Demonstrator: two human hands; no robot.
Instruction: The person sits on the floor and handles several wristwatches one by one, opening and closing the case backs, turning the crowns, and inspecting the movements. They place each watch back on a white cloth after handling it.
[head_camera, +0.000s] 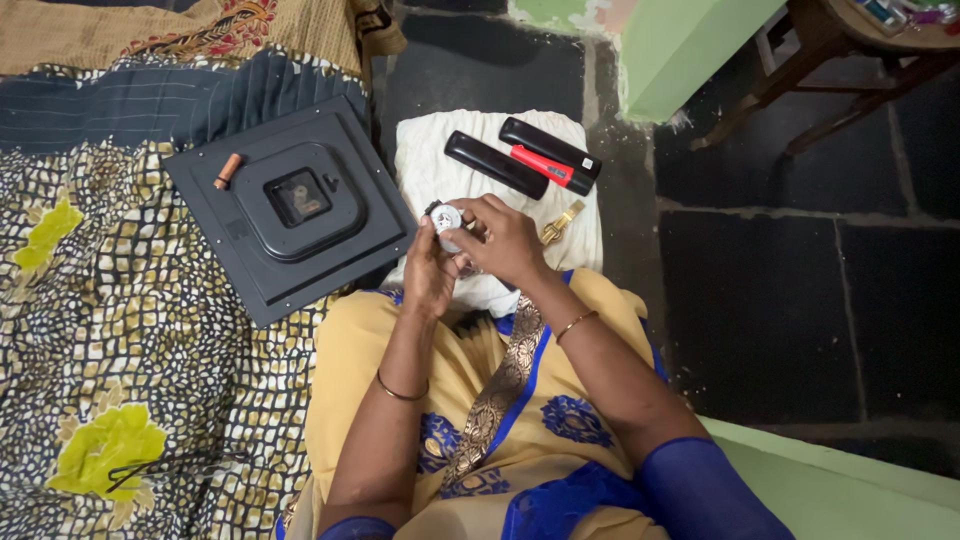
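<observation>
Hands (470, 255) — perhaps a watch (446, 219)

Home, lived-in room. Dark stone-slab floor (760, 290), green painted wall (690, 50) far right, wooden furniture legs (800, 70) far right corner. Patterned quilt (110, 330) spread left, white cloth (430, 170) laid on floor as work mat. Person seated on floor.
</observation>
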